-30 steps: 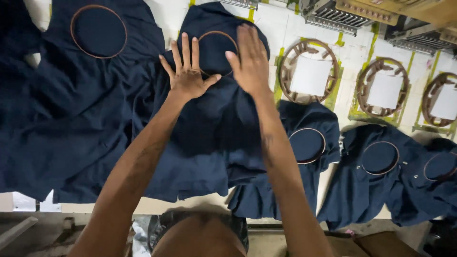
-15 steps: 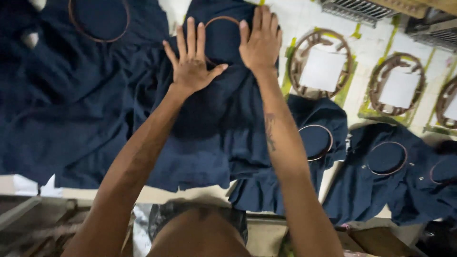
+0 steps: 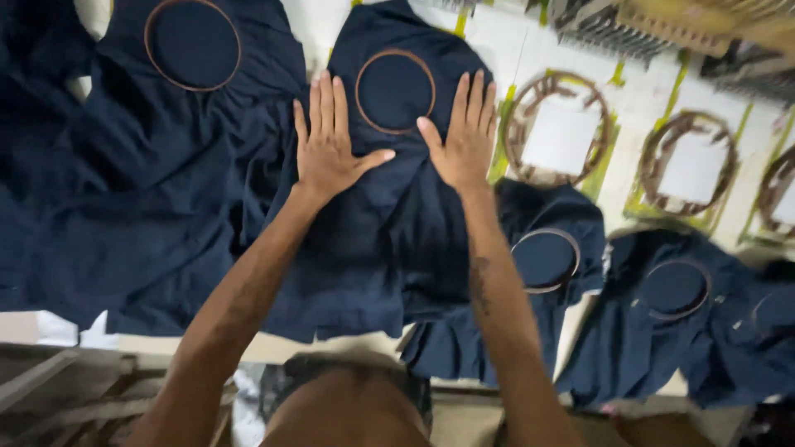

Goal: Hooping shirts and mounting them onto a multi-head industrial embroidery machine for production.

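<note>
My left hand [image 3: 327, 145] and my right hand [image 3: 465, 136] lie flat, fingers spread, on a dark navy garment [image 3: 373, 223] spread over the white table [image 3: 638, 99]. Between the two hands sits a round brown hoop [image 3: 395, 91] clamped on the fabric; each hand rests just outside its lower rim. Neither hand grips anything.
Another navy garment with a hoop [image 3: 192, 43] lies at the far left. Three more hooped navy pieces [image 3: 544, 259] [image 3: 672, 288] [image 3: 774, 319] hang over the front edge on the right. Round frames with white squares [image 3: 559, 132] [image 3: 691, 165] sit on the table behind, with yellow tape marks.
Both hands have slid down and apart, from over the hoop to either side of its lower rim. The view has shifted slightly closer.
</note>
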